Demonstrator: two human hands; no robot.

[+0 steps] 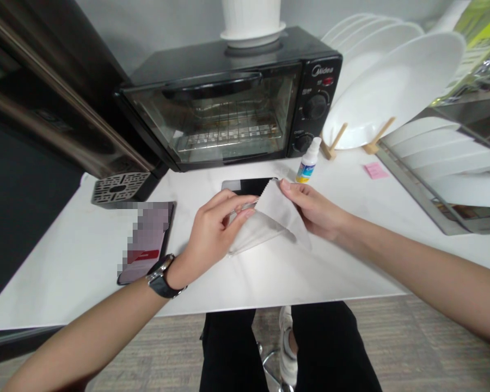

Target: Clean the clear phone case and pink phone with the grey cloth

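A pale grey cloth [267,220] w/ zigzag-cut edge is held by both hands just above the white surface [77,277]. Its top corner is lapped over the near edge of a black phone [245,186]. L hand [212,234]: grip is pressed together, thumb and fingers closed on a fold at the cloth's left side, though the exact pinch pt is probably partly hidden by the fingers. R hand [314,209]: grip is pinching the cloth's upper right edge btwn thumb and fingers. A black watch [160,277] is worn on L wrist.

Just beyond the hands, a small dropper bottle [308,161] w/ white cap is stood upright, right of the phone. Left of the hands, a 2nd phone [145,242] is laid face up, its screen pixelated. A pink sticky note [375,170] is placed on the surface at right.

Behind: a black Midea toaster oven [224,103], door shut, wire rack visible inside, w/ a white pot [251,22] on top. White plates [392,90] are propped on a wooden stand [378,136] right of the oven. More plates [428,147] are racked in a metal dish rack [416,193] at far right. Dark trousered legs [228,348] are seen below the surface's edge.
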